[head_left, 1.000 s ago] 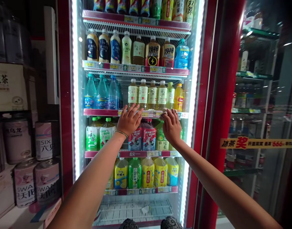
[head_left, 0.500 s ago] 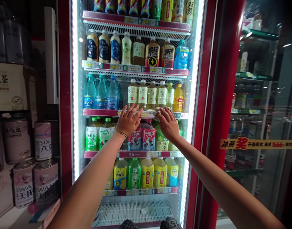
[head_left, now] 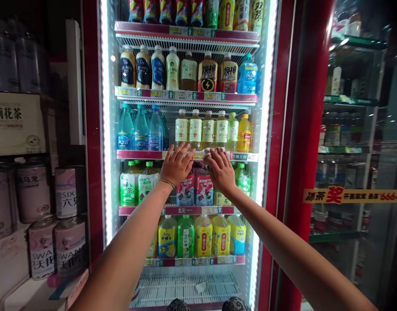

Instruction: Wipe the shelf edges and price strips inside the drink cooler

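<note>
My left hand (head_left: 177,166) is open, its fingers spread and pointing up, in front of the price strip (head_left: 140,154) of the middle shelf. To its right, my right hand (head_left: 221,170) presses a whitish cloth (head_left: 214,150), which shows above and beside the fingertips at the same strip. Whether glass lies between the hands and the shelf I cannot tell. Just behind the fingertips stand pale tea bottles (head_left: 195,129). Red-labelled drink bottles (head_left: 204,190) show below, between my hands, and my right hand partly covers a green-labelled bottle (head_left: 221,199).
Lit drinks shelves rise in a red frame (head_left: 96,194), with blue bottles (head_left: 140,129) at left and yellow bottles (head_left: 203,235) lower down. A wire rack (head_left: 185,283) forms the bottom. Pink cans (head_left: 68,246) are stacked at left; a glass-fronted cabinet (head_left: 347,151) stands at right.
My right hand has slid left along the strip with the cloth, closer to my left hand. The left hand stays at about the same place on the shelf; the view has shifted slightly.
</note>
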Tool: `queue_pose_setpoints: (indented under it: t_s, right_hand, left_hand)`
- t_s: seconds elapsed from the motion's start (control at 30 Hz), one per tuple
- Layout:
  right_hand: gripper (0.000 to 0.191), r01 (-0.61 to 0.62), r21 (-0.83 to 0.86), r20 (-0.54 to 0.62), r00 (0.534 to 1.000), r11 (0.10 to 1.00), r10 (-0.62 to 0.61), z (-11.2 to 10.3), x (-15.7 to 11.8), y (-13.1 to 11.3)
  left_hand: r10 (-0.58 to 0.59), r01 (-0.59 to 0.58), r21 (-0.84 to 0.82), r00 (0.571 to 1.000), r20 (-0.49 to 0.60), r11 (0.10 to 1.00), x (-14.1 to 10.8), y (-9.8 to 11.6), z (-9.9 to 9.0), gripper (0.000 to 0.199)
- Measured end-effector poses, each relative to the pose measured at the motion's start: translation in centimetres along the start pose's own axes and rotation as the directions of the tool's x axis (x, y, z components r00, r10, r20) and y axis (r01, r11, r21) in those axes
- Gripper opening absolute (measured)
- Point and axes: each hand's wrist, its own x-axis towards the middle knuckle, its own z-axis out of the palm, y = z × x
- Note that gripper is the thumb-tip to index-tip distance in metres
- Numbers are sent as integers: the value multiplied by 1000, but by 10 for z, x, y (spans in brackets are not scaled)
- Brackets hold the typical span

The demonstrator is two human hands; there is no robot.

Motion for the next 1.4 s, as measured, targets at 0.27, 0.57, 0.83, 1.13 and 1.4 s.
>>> queue_pose_setpoints:
  t_s: [0.27, 0.57, 0.83, 1.13, 1.4]
  right_hand:
    - [53, -122, -33, -92, 989, 992, 119, 1, 3, -2]
    - [51, -39, 1, -27, 999, 999, 39, -7, -10, 4]
    - [49, 42, -3, 20, 999, 999, -42, -4, -13, -10]
    - [48, -99, 14, -66, 993, 995, 100, -2, 3, -14]
    - [58, -40, 47, -30, 999, 998, 41, -4, -7, -12]
  left_hand:
    - [26, -25, 44, 1000, -18, 999, -1, 1, -1, 42]
    - [-11, 12, -16, 999, 31, 1000, 0, 0, -1, 44]
    - [-4, 4, 17, 1000, 18, 1000, 0, 1, -2, 42]
    - [2, -2, 26, 1000, 10, 1000, 0, 1, -1, 42]
    - [-20, 20, -5, 1000, 2, 1000, -1, 0, -1, 42]
